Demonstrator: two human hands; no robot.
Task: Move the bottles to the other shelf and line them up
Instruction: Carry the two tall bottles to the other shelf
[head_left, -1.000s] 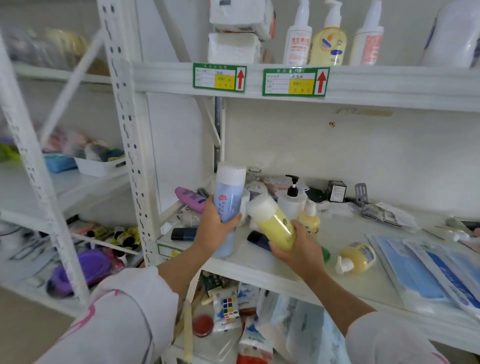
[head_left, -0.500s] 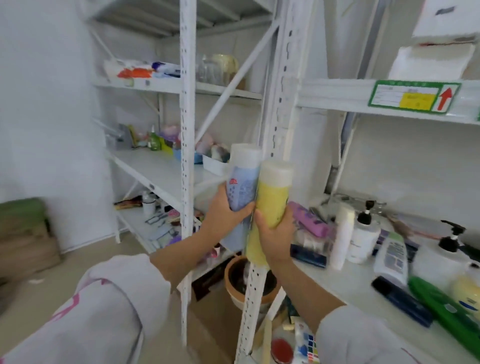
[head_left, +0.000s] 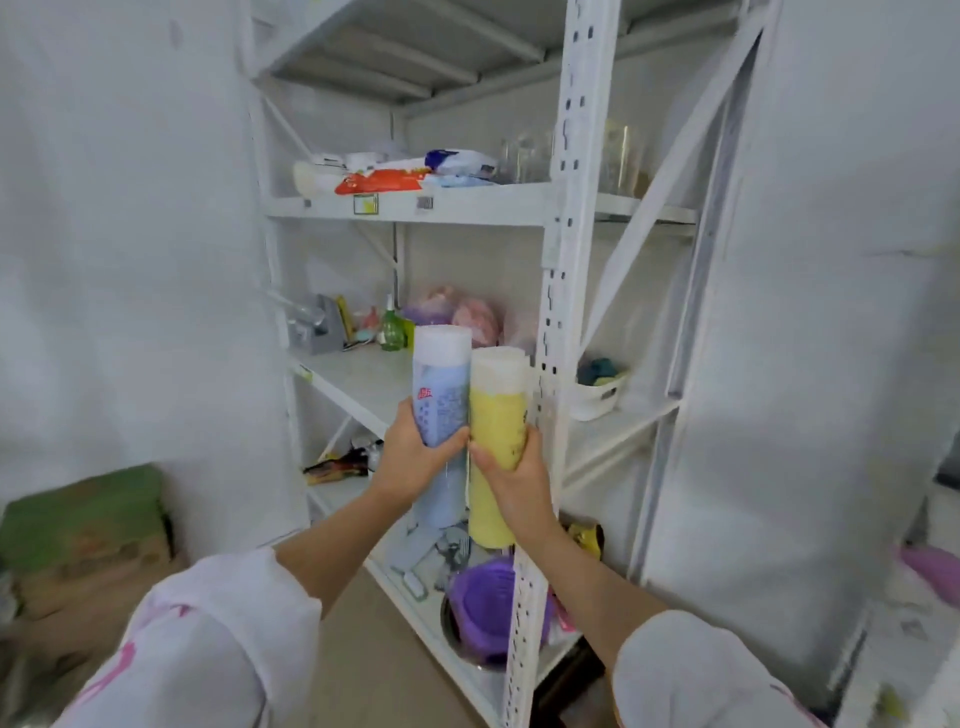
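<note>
My left hand (head_left: 410, 460) grips a tall blue bottle (head_left: 441, 395) with a white cap, held upright. My right hand (head_left: 511, 478) grips a tall yellow bottle (head_left: 497, 415) with a white cap, also upright. The two bottles touch side by side in front of the white shelf unit's upright post (head_left: 553, 332). Behind them lies the middle shelf board (head_left: 363, 376) of the left-hand unit, with bare room along its front.
At the back of the middle shelf stand a green spray bottle (head_left: 390, 332), a grey holder (head_left: 317, 325) and pink bags (head_left: 467, 317). A white basket (head_left: 597, 395) sits to the right. Packets lie on the top shelf (head_left: 405, 174). A purple bowl (head_left: 488, 608) occupies the bottom shelf. Cardboard boxes (head_left: 83, 525) stand at left.
The view has swung left, away from the cluttered shelf, onto the left-hand shelf unit. Both hands still hold their bottles, now upright and pressed together before the middle shelf.
</note>
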